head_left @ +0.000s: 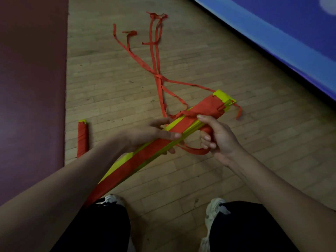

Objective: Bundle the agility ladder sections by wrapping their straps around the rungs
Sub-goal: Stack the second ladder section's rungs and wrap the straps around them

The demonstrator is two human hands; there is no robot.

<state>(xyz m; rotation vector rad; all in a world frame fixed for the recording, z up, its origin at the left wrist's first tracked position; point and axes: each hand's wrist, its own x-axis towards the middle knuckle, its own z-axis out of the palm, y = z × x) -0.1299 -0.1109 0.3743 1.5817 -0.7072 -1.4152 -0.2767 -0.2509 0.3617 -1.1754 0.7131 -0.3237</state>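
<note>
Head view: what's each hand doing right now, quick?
Left hand: closed round the stack of yellow plastic ladder rungs.
Right hand: closed on the red fabric strap, thumb on the stack.

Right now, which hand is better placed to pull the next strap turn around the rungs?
The right hand: it pinches the red strap looping beneath the yellow rungs. The left hand grips them, steadying.

Left hand [154, 136] and right hand [217, 140] curled, gripping; forearms converge.
</note>
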